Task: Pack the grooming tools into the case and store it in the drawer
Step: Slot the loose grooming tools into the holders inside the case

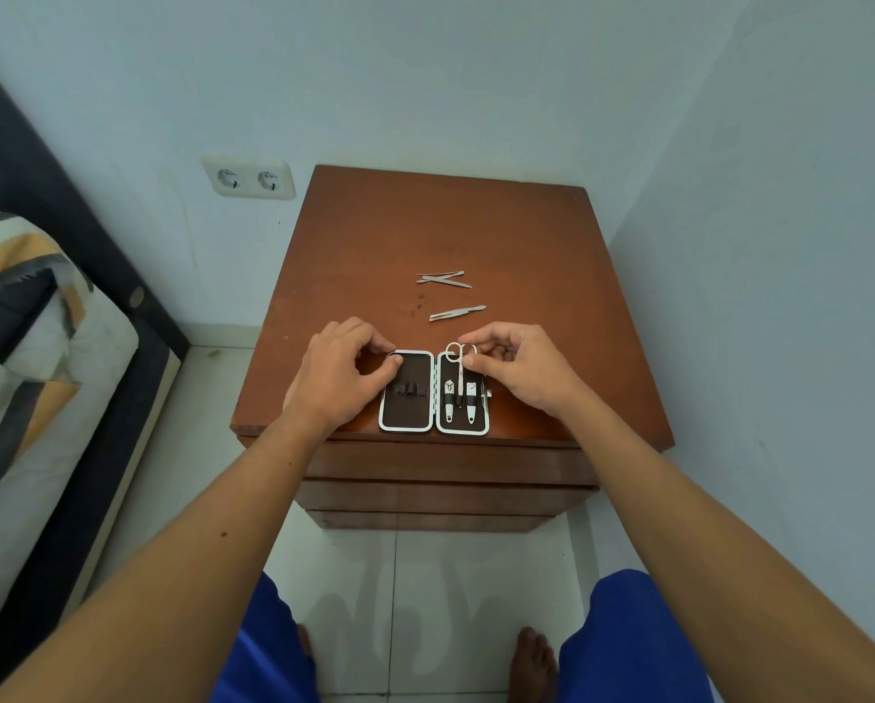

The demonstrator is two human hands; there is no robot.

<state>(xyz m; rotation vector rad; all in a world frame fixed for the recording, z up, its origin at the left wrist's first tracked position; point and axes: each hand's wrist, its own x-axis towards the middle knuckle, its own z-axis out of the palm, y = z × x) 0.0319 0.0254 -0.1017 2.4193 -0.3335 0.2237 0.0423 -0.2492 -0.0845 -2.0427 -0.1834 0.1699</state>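
I am looking down on the case (pixel 408 393), lying open flat at the near edge of the nightstand (pixel 445 230), its two halves side by side. My left hand (pixel 338 378) is curling over the top-left corner of the empty left half, thumb and fingers pressing on its rim to steady it. My right hand (pixel 519 370) is pinching the scissors (pixel 460 365) at their finger loops, blades pointing toward me and running down into the centre loop of the right half, between two tools already strapped in.

Judging the next pick: the tweezers (pixel 457 313) are lying just beyond the case, slightly right of centre, long axis running left to right with a mild tilt. The right hand is the nearer. Farther back, two thin tools (pixel 443 279) are lying crossed, roughly on the same axis. The drawers (pixel 445 466) below are showing closed fronts; storage is not yet begun.
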